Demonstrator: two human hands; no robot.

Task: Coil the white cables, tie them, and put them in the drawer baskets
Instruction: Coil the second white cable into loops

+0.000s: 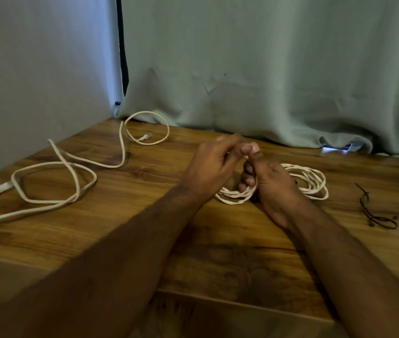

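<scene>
A coiled white cable lies on the wooden table at centre right. My right hand grips the coil's left side, fingers curled round its strands. My left hand is raised just left of it, its blurred fingertips meeting the right thumb above the coil; what they pinch is too small to make out. A second, loose white cable sprawls in wide loops over the table's left half, with a plug end near the back.
Thin black ties lie on the table to the right of the coil. A green curtain hangs behind the table and a grey wall stands at the left. The table's front edge runs under my forearms.
</scene>
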